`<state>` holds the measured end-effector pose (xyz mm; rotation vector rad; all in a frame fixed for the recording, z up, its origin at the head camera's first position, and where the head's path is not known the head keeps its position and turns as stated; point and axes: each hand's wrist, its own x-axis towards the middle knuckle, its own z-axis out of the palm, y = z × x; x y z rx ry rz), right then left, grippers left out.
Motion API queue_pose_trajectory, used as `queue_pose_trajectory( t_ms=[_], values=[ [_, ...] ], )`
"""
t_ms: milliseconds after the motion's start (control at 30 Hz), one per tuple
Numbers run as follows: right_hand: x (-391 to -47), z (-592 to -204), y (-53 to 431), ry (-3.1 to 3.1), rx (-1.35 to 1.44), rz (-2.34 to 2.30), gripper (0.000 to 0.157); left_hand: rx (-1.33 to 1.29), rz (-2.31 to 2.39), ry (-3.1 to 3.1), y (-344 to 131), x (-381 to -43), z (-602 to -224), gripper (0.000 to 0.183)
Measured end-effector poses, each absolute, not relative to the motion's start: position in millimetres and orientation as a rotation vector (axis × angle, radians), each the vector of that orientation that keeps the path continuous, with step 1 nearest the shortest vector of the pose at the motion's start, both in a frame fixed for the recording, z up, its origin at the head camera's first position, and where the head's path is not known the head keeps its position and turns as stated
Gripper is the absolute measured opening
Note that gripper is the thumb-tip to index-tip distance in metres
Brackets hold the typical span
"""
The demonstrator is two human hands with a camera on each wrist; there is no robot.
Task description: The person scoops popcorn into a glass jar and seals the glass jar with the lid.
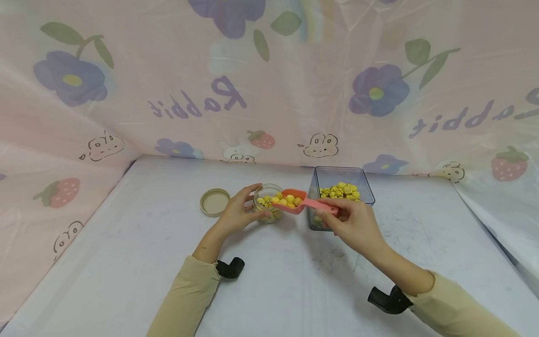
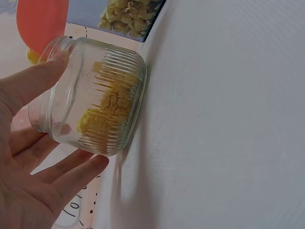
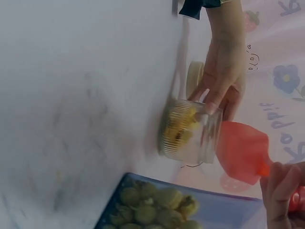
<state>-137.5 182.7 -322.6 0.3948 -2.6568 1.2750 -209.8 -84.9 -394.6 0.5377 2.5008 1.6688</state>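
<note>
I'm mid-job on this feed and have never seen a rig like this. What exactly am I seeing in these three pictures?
There's no machine here, just a person's two bare hands. The wide picture comes from a camera on the head, looking forward and down. The other two come from cameras on the left and right wrists, so they look turned sideways.

On the white table lie a round lid, left of the jar, and, to the right, a clear bin of yellow popcorn. The left hand holds the jar, which has some popcorn inside. The right hand grips a pink scoop, loaded with popcorn, at the jar's mouth.
</note>
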Motion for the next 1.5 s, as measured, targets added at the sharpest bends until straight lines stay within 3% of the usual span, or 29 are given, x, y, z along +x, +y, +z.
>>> queue_pose_trajectory(
  t_ms=[700,1500],
  values=[
    [-143.9,-302.1,184.4,-2.675,0.438,1.293,0.025,0.509,1.677,2.477,-82.2,-210.6,-393.2,0.077],
    [-127.7,-334.1,191.6,-2.732,0.393,1.175,0.025,0.502,1.689,2.471,-84.1,-209.5,-395.2,0.077]
  ],
)
